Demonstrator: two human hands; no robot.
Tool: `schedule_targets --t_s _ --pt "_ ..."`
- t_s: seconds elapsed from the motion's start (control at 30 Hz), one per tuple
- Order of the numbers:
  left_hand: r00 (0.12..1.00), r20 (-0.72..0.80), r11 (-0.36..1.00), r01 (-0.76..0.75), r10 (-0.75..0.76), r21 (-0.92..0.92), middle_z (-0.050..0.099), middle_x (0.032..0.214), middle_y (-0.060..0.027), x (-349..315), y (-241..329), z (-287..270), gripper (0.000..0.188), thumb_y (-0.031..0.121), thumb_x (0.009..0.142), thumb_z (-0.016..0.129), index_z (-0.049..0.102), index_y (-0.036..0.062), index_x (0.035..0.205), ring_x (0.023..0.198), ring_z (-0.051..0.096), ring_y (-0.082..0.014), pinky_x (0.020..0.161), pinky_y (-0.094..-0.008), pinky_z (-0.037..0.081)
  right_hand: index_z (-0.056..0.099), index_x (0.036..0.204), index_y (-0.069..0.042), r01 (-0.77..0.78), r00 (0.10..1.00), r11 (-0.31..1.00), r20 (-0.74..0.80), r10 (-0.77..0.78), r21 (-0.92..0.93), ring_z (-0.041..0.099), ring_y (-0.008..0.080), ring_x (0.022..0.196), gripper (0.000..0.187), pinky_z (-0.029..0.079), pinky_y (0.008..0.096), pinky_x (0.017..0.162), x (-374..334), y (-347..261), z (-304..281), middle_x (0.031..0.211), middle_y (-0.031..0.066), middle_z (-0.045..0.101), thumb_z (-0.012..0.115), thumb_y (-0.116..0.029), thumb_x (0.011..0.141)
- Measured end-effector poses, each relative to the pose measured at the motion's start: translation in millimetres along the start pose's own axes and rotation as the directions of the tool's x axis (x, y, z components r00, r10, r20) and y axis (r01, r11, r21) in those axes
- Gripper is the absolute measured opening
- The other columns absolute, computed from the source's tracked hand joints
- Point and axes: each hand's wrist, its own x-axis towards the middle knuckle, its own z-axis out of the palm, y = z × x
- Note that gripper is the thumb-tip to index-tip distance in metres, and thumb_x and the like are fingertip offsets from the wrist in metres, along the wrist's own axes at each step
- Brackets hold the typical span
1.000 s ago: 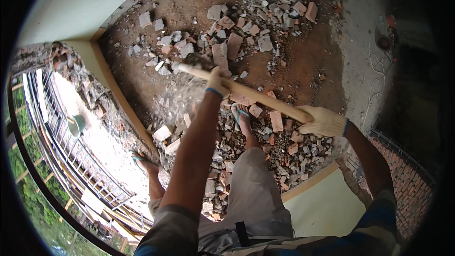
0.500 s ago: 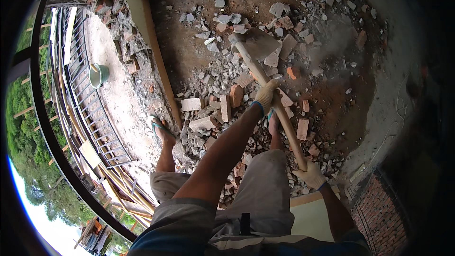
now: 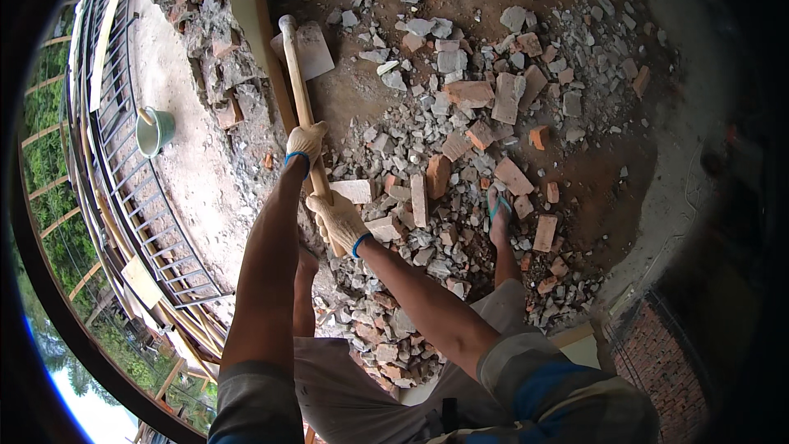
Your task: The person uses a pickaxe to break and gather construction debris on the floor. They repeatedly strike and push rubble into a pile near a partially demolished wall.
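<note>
In cream work gloves with blue cuffs, both my hands are wrapped round the pale wooden handle of a hoe (image 3: pixel 299 90). My left hand (image 3: pixel 306 141) grips partway along it, while my right hand (image 3: pixel 339 218) is closed near the butt end. The hoe's broad flat metal blade (image 3: pixel 313 51) is beside the wooden edge strip of the wall opening, over brown dirt. To the right of the blade spreads a heap of rubble (image 3: pixel 386 144). Beside my right hand lies a pale brick (image 3: pixel 353 191), partly hidden by the glove.
My sandalled right foot (image 3: pixel 498 207) stands among broken bricks and mortar chunks. A jagged broken wall (image 3: pixel 215 49) runs along the left. Beyond it are a green bucket (image 3: pixel 156 136) with a stick-like handle in it, and a dark metal railing (image 3: pixel 152 214). Brickwork (image 3: pixel 662 362) shows at lower right.
The hoe has swung left from over the rubble to the wooden edge strip. Both hands moved left with it, the right one coming closer to the left. The dust at right has thinned.
</note>
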Motion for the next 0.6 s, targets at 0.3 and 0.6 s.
schedule_targets --t_s 0.3,0.6 --pt "0.974 -0.223 0.807 0.158 -0.033 0.570 0.075 0.117 -0.0279 -1.1 -0.3 10.9 0.056 0.047 0.088 0.070 0.074 -0.0007 0.116 0.112 0.074 -0.0422 0.097 -0.0490 0.059 0.057 0.105 -0.011 -0.051 0.996 0.989 -0.063 0.061 0.138 0.052 0.0081 0.048 0.035 0.045 0.0268 0.043 -18.7 51.2 27.2 0.067 -0.0034 0.054 0.070 -0.043 0.102" --pt "0.962 -0.106 0.693 0.256 -0.253 0.674 0.075 0.112 -0.0293 -102.4 -122.1 36.7 0.048 0.039 0.092 0.067 0.078 -0.0039 0.109 0.109 0.075 -0.0413 0.095 -0.0486 0.060 0.058 0.104 -0.009 -0.296 0.934 0.921 -0.124 0.335 0.254 0.051 0.0070 0.051 0.035 0.044 0.0262 0.043 -151.0 132.0 32.1 0.071 -0.0035 0.054 0.074 -0.039 0.097"
